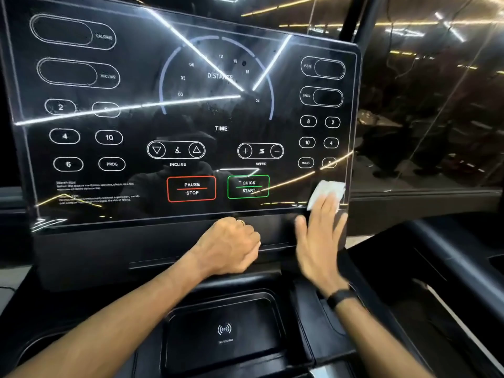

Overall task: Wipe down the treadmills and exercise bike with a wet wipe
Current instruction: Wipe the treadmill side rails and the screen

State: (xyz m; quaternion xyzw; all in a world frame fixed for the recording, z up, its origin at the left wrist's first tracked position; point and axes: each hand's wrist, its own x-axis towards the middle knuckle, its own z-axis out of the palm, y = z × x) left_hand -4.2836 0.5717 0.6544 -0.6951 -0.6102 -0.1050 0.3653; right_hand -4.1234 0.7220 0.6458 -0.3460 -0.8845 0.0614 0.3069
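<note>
A black glossy treadmill console panel (191, 110) fills the view, printed with white buttons, a red PAUSE STOP box and a green QUICK START box. My right hand (319, 241) lies flat with straight fingers, pressing a white wet wipe (327, 190) against the panel's lower right corner. My left hand (231, 246) is curled into a loose fist with a ring on one finger; it rests against the black ledge under the panel and holds nothing that I can see.
Below the panel sits a recessed charging tray (223, 334) with a wireless symbol. A round cup holder (38, 347) shows at the lower left. A dark glass wall (431, 118) with light reflections stands to the right, beside another black machine part (447, 263).
</note>
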